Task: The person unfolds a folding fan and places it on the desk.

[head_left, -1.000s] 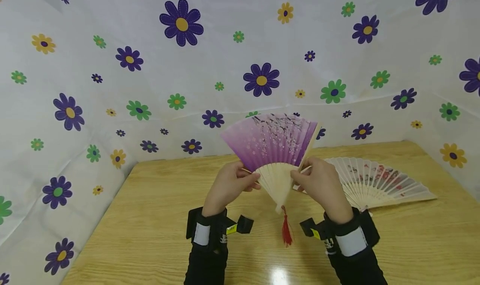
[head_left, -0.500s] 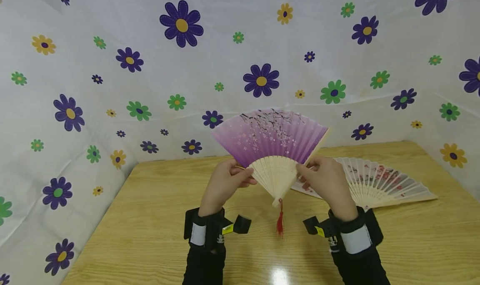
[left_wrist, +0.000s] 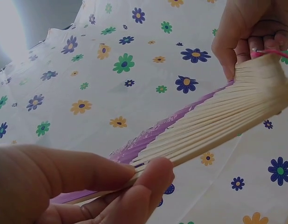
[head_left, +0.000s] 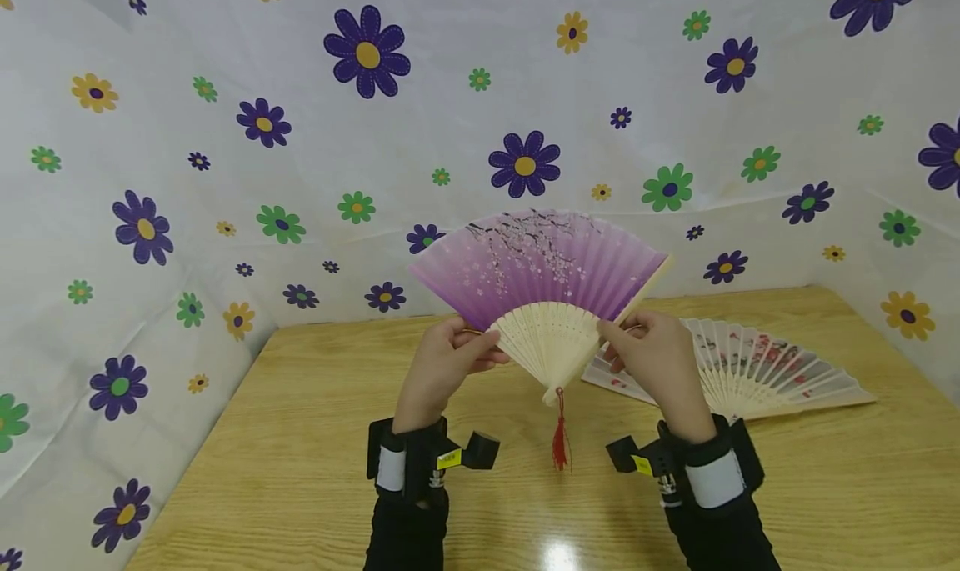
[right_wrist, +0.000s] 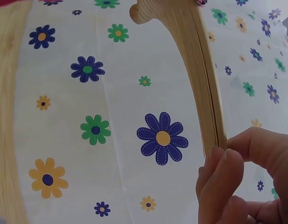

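Observation:
A purple folding fan [head_left: 555,262] with a blossom-branch print and pale slotted ribs is spread wide above the table. My left hand [head_left: 447,367] pinches its left edge between thumb and fingers; the left wrist view shows that grip on the outer rib [left_wrist: 181,161] up close. At the opposite edge my right hand [head_left: 660,367] pinches the right guard stick [right_wrist: 200,70]. From the pivot at the bottom hangs a red tassel [head_left: 560,442]. Behind my right hand a white folding fan [head_left: 780,367] with red flowers lies spread on the table, partly hidden by that hand.
The wooden table [head_left: 315,438] stretches out beneath both hands. A white cloth [head_left: 300,62] printed with flowers rises behind it and along both sides. Each wrist carries a black strap with a small camera.
The purple fan has spread wider, its pleats opening toward the right. My hands have moved slightly apart, and the fan sits a little higher. The white fan stays put.

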A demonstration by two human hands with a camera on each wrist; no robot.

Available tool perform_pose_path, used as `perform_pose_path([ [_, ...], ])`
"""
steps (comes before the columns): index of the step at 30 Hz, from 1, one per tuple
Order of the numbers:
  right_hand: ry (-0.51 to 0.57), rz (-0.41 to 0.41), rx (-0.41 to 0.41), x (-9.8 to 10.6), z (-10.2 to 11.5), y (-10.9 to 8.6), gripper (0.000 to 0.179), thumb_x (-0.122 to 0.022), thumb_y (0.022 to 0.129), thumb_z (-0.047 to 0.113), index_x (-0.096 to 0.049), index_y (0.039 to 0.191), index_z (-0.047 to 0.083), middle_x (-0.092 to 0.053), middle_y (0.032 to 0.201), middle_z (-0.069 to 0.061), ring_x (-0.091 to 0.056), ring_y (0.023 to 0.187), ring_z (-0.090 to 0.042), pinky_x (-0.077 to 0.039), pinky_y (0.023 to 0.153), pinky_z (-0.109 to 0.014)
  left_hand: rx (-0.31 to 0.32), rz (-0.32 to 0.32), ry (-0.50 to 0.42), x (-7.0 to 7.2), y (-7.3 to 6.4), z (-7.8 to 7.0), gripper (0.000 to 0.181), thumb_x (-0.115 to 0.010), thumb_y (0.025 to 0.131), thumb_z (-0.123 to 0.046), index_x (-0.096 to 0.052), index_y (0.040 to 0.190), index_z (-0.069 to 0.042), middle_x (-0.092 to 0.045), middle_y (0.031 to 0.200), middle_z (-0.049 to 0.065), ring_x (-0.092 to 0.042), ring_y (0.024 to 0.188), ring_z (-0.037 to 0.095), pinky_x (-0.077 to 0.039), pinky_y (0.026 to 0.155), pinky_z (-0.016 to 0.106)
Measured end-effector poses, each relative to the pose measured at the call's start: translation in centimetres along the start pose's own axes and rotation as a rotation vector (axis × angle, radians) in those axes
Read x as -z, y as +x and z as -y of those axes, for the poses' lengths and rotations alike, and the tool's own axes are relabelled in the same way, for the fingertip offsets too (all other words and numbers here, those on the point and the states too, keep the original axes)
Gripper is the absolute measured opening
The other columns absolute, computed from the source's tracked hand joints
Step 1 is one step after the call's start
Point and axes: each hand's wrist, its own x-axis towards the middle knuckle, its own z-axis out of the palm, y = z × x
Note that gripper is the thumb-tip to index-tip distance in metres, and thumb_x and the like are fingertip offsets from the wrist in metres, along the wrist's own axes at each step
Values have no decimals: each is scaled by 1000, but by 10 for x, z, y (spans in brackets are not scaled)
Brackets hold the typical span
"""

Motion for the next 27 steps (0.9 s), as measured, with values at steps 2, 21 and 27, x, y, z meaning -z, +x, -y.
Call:
perform_pose_path([
  [2,6,-3,-5,0,0,0,30,-66,98,25,-71,95,-5,-72,65,-2,-62,54,-8,-47,56,-24,-3,2,-8,0,0,-1,28,-58,103,-6,-60,124,12,-77,100,20,-71,74,4,-62,80,23],
  [21,8,-29,-5,2,-3,1,33,-67,98,30,-71,91,-2,-68,60,6,-60,53,-6,-42,53,-24,-11,-30,-33,2,-1,-2,25,-58,102,-4,-59,121,13,-77,100,22,-73,74,4,-61,77,20],
  [27,42,-63,-14,1,-4,2,32,-67,98,28,-70,89,-3,-66,60,5,-60,53,-8,-38,50,-24,-16,-68,-32,1,0,-1,24,-58,103,-5,-60,118,12,-77,96,18,-72,75,4,-62,80,25],
])
